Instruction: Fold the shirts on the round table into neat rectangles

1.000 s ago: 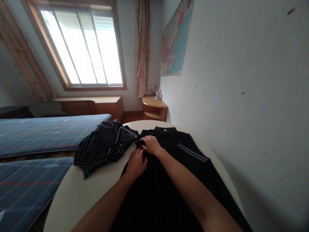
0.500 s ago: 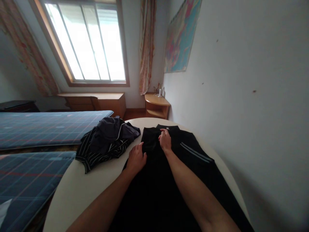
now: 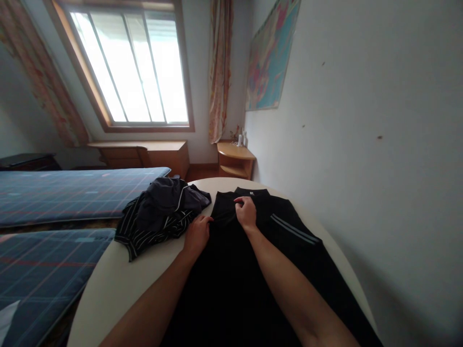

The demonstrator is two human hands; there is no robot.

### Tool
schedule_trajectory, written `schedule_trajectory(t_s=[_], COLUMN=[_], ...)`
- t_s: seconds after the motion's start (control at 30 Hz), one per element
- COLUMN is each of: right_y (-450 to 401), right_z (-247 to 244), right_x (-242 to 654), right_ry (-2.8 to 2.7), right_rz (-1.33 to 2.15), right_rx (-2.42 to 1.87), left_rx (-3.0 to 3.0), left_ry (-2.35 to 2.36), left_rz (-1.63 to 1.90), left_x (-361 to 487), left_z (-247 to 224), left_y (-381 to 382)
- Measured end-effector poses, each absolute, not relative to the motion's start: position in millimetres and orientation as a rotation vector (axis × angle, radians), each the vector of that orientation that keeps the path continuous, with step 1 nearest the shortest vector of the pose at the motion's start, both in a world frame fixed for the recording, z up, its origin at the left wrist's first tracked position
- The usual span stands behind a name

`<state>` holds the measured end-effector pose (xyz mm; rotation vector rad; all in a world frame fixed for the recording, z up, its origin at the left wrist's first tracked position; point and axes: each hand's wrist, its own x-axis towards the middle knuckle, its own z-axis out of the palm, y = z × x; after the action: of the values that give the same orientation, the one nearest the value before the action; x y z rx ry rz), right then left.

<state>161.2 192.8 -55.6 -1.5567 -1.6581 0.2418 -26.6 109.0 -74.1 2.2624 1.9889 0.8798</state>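
Note:
A black long-sleeved shirt (image 3: 231,284) with a collar and two grey stripes along one shoulder is spread over a round cream table (image 3: 104,284). At the shirt's left edge, just below the folded-over shoulder part, my left hand (image 3: 197,235) pinches the cloth between thumb and fingers. My right hand (image 3: 246,212) is just below the collar, its fingers curled in against the fabric near the folded part. How much cloth the right fingers hold is partly hidden by the hand.
To the left on the table lies a heap of dark clothes (image 3: 155,212), some grey, some black with white stripes. Beyond the table's left side are blue checked mattresses (image 3: 72,193). The white wall (image 3: 379,202) stands close on the right. A small corner shelf (image 3: 236,153) is behind.
My left hand has shifted slightly left and closed on the shirt's edge. My right hand has moved a little down and left, its fingers more curled.

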Motion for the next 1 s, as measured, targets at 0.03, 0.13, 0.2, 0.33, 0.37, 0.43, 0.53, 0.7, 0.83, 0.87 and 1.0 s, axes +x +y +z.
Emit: schedule_trajectory(t_s=[0.03, 0.13, 0.2, 0.33, 0.37, 0.43, 0.53, 0.7, 0.83, 0.87, 1.0], right_y=[192, 190, 188, 184, 183, 183, 186, 207, 231, 237, 250], right_z=[-54, -53, -53, -58, -59, -61, -58, -53, -60, -62, -64], right_x=[162, 162, 160, 154, 152, 149, 140, 116, 102, 101, 104], right_ry=[-1.636, -1.669, -1.716, -1.849, -1.912, -2.045, -2.217, -2.463, -2.529, -2.534, -2.554], right_rz=[0.239, 0.274, 0.285, 0.133, 0.1, 0.053, 0.021, 0.199, 0.319, 0.34, 0.374], right_rx=[-1.56, -1.64, -1.677, -1.63, -1.617, -1.602, -1.612, -1.528, -1.561, -1.565, -1.512], left_rx=[2.255, 2.247, 2.256, 2.269, 2.268, 2.264, 2.248, 2.235, 2.23, 2.225, 2.211], left_ry=[1.998, 2.022, 2.026, 2.035, 2.04, 2.047, 2.069, 2.098, 2.11, 2.113, 2.118], left_rz=[0.883, 0.878, 0.865, 0.851, 0.85, 0.845, 0.84, 0.827, 0.816, 0.813, 0.789], left_x=[-27, -26, -24, -20, -19, -18, -17, -16, -16, -16, -18], left_z=[-74, -73, -71, -69, -68, -68, -67, -68, -68, -68, -70], left_y=[109, 108, 107, 103, 103, 102, 103, 103, 102, 102, 102])
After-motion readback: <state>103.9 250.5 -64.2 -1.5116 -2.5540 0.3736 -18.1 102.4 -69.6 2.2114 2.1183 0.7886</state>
